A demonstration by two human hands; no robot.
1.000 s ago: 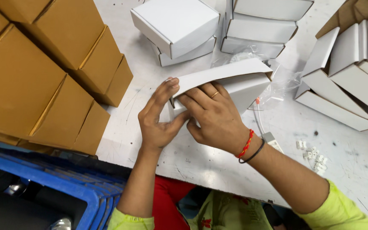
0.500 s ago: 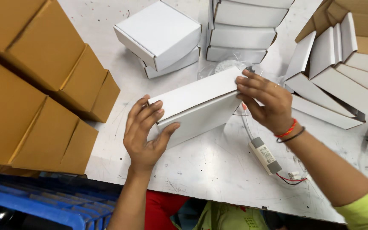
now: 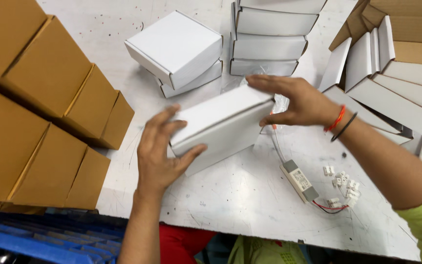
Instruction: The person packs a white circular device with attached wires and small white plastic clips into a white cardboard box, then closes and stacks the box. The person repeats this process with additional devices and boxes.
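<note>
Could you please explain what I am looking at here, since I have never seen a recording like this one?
The picture comes from a camera worn on a person's head, looking down at their own two bare hands; there is no machine. The left hand and the right hand hold a closed white box between them, one at each end, over a scuffed white table. Around it lie more white boxes, some stacked, and brown cartons on the left. Beside the right forearm lies a small wired electrical unit with tiny white connectors.
</note>
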